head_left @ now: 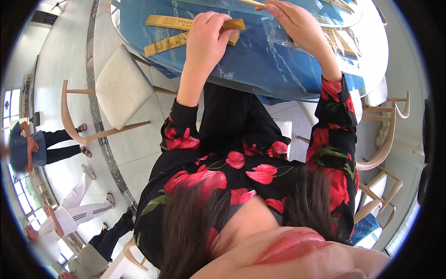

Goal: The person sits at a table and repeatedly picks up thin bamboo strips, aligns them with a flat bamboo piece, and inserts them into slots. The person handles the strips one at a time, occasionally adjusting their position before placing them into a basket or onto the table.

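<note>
My left hand (207, 38) is closed around a narrow gold paper sleeve (236, 24), whose end pokes out to the right past my fingers. Between the thumb and fingers of my right hand (293, 23) is a thin pale wooden stick (253, 3), pointing left at the top edge of the view; its far end is cut off. Beside and under my left hand lie more gold sleeves: a printed one (168, 22), a lower slanted one (165, 44), and one partly hidden beneath my fingers (233, 38).
A blue marbled table (278, 69) carries a glass turntable (304, 7) at its far side. A clear plastic bag with thin pale sticks (341, 39) lies right of my right forearm. Chairs stand left (123, 86) and right (388, 135). Several people are on the floor area at left.
</note>
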{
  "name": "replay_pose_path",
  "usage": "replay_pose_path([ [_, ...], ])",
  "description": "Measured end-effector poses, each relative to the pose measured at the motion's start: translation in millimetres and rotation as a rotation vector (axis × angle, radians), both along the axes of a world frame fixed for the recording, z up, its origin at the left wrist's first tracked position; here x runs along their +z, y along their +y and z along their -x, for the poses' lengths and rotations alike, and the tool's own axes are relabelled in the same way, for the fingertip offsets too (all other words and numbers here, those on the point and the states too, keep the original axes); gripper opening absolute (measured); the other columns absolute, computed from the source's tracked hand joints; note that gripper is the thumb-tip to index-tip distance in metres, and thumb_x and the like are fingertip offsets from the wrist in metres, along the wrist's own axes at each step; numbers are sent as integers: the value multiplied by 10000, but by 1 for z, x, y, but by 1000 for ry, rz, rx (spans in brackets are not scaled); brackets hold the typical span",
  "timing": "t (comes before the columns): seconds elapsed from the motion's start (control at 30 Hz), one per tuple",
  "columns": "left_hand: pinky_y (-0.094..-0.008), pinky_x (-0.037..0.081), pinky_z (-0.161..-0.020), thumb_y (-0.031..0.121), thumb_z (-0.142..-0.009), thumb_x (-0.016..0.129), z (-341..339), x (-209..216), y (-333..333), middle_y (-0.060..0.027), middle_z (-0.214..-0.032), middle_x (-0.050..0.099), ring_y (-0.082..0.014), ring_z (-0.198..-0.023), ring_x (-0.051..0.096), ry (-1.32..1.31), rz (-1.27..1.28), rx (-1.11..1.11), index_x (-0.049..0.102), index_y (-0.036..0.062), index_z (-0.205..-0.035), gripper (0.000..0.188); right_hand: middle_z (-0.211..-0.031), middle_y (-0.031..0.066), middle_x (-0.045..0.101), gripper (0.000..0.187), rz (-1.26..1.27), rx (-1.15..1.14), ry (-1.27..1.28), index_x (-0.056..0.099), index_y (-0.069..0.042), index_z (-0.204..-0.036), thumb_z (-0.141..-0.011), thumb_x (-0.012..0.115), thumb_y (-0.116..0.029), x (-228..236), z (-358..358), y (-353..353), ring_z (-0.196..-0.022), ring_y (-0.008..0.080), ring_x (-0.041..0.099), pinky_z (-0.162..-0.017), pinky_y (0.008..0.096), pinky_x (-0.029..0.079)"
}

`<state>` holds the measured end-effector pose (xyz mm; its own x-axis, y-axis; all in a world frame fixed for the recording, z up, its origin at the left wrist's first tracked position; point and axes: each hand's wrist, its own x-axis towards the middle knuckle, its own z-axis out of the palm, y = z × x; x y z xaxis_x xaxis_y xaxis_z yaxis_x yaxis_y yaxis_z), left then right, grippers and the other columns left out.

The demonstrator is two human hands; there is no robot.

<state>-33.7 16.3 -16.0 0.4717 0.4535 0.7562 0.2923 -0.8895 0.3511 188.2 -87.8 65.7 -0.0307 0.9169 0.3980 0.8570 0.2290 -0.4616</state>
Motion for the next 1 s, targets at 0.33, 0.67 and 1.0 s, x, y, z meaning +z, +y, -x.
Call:
replay_pose_path([
  [0.33, -365, 537, -783, 73, -838, 808, 6, 6, -1, -87, -997, 695, -289, -930, 654, -48, 29, 39, 707, 35, -1026, 217, -883, 88, 639, 389, 53, 282, 554, 685, -10, -1222, -1114, 504, -336, -6, 7, -5, -766, 182, 575, -699, 301, 468],
  [0.67, -410, 524, -848, 116, -772, 855, 2, 2, -1, -70, -1009, 686, -308, -990, 631, -85, 37, -110, 697, 70, -1070, 340, -686, 22, 554, 332, 350, 67, 444, 749, -9, -944, -917, 696, -336, -22, 23, 29, -602, 104, 465, -563, 291, 380],
  [1.0, -390, 532, -891, 72, -788, 807, 7, 6, -1, -55, -1067, 711, -280, -1030, 645, -13, -26, -145, 742, 127, -1216, 436, -646, -54, 464, 224, 644, 109, 588, 723, -70, -879, -886, 683, -290, -22, 10, 37, -564, 48, 385, -499, 243, 272],
])
